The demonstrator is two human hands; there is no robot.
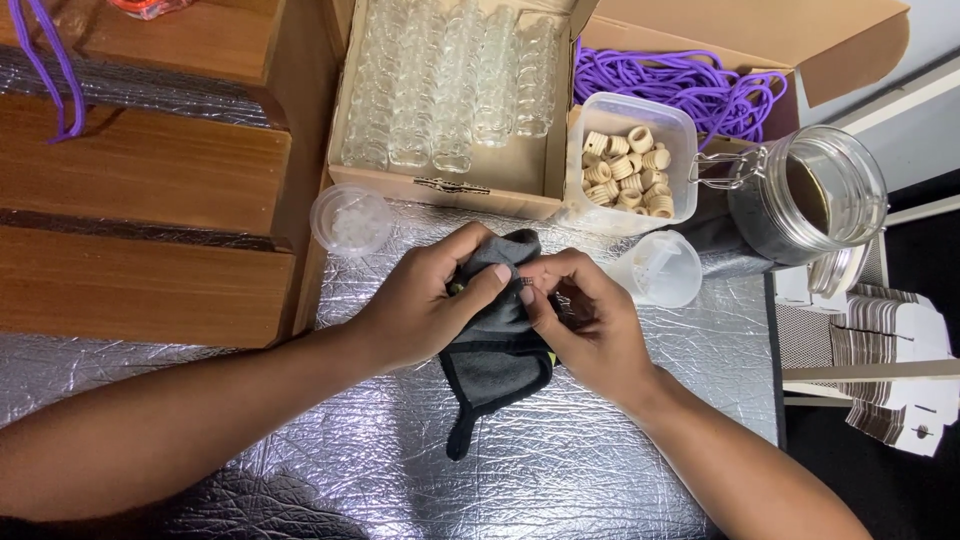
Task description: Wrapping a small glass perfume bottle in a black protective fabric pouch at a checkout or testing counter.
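Both forearms are reaching in over the silver-foil bench [600, 470]. Left hand [425, 305] and right hand [590, 325] are pinching a soft grey cloth [495, 355], fingers curled closed around its bunched top; its limp, light tail is trailing on the foil, so gripping the bunched part looks surest.

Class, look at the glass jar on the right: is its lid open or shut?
Open: the jar has its clear lid swung off the mouth, hanging beside it.
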